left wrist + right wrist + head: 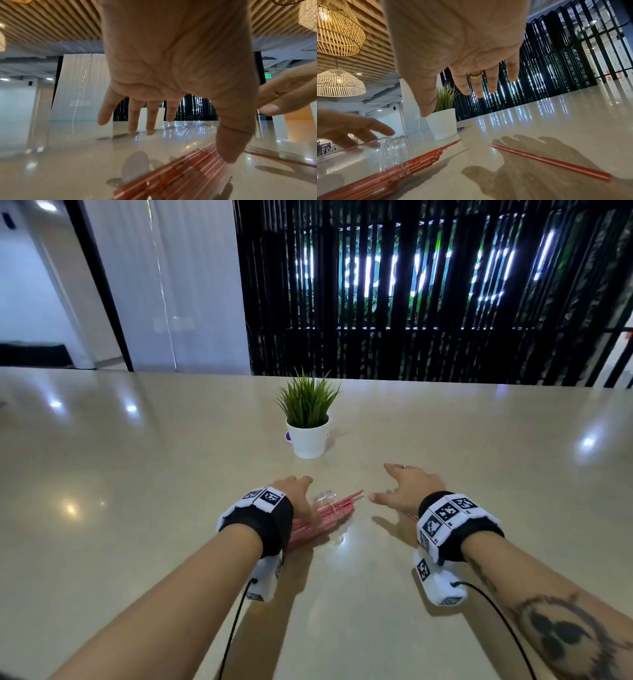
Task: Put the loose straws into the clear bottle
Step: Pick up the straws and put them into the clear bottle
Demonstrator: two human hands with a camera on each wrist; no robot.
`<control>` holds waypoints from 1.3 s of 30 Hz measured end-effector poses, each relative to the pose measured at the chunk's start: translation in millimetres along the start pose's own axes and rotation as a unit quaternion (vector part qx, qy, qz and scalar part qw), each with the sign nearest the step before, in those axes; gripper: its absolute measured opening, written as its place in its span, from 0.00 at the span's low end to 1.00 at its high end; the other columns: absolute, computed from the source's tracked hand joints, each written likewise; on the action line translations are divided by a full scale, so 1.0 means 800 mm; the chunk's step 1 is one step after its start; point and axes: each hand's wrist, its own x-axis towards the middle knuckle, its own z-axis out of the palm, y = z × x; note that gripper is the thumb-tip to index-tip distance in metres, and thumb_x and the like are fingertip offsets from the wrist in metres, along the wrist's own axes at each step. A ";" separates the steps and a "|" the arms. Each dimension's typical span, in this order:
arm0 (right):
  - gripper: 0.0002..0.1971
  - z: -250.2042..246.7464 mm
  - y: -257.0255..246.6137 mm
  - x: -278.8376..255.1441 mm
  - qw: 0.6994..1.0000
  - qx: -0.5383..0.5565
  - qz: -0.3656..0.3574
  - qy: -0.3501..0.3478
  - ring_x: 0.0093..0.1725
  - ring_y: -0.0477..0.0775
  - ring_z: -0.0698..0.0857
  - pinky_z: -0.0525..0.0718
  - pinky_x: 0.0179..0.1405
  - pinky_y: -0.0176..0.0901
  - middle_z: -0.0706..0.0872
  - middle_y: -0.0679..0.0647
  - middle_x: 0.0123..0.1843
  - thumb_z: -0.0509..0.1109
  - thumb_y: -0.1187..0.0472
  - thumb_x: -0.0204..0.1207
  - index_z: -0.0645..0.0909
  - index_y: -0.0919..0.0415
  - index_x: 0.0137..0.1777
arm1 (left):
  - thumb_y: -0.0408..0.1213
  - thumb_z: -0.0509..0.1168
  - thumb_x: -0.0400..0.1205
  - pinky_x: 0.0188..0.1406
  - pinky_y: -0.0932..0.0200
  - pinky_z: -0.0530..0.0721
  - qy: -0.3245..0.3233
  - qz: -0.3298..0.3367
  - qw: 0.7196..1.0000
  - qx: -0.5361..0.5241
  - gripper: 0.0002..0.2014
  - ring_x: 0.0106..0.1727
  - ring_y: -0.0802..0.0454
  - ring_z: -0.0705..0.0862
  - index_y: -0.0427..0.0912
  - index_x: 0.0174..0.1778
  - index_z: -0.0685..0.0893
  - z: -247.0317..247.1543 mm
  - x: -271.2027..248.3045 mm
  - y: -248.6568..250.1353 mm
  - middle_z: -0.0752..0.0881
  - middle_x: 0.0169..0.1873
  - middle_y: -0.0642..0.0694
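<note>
At the lower centre of the head view, the clear bottle [325, 510] lies on its side on the glossy beige table [137, 474], holding a bundle of red straws [337, 506] whose tips stick out of its mouth toward the right of the frame. The left hand [294, 494] sits just above and to the left of the bottle, fingers spread and straight; whether the palm touches the plastic cannot be told. In the left wrist view the fingers [150, 117] splay out with nothing pinched, the thumb hanging over the straws in the lower right. To the right of centre, the right hand [407, 487] hovers above the table with fingers straight and fanned, gripping nothing. One loose straw [547, 161] lies on the table beneath it, running diagonally across the lower right of the right wrist view, apart from the bundle. A potted plant [307, 419] in a white pot stands above the hands at mid-frame.
</note>
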 end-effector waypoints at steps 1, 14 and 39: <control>0.40 0.000 0.001 0.000 1.000 0.001 0.005 -0.015 0.78 0.57 0.67 0.68 0.75 0.57 0.65 0.52 0.81 0.61 0.34 0.71 0.57 0.53 0.79 | 0.50 0.71 0.69 0.67 0.44 0.74 -0.021 -0.010 1.000 -0.008 0.43 0.70 0.38 0.73 0.46 0.77 0.58 0.000 -0.001 -0.001 0.71 0.72 0.39; 0.36 0.011 0.009 0.001 0.998 0.040 0.044 -0.034 0.72 0.59 0.75 0.77 0.66 0.54 0.74 0.57 0.75 0.65 0.41 0.72 0.62 0.56 0.77 | 0.47 0.76 0.62 0.57 0.48 0.79 -0.049 -0.022 0.998 -0.045 0.40 0.61 0.40 0.78 0.45 0.70 0.68 0.011 0.000 -0.005 0.78 0.65 0.41; 0.20 -0.049 -0.061 -0.001 0.860 0.479 -0.131 0.119 0.56 0.52 0.79 0.81 0.37 0.34 0.77 0.55 0.58 0.53 0.54 0.83 0.68 0.59 0.73 | 0.61 0.75 0.54 0.61 0.41 0.81 0.187 0.160 0.834 -0.494 0.45 0.56 0.48 0.84 0.46 0.64 0.66 0.006 -0.024 0.051 0.82 0.54 0.48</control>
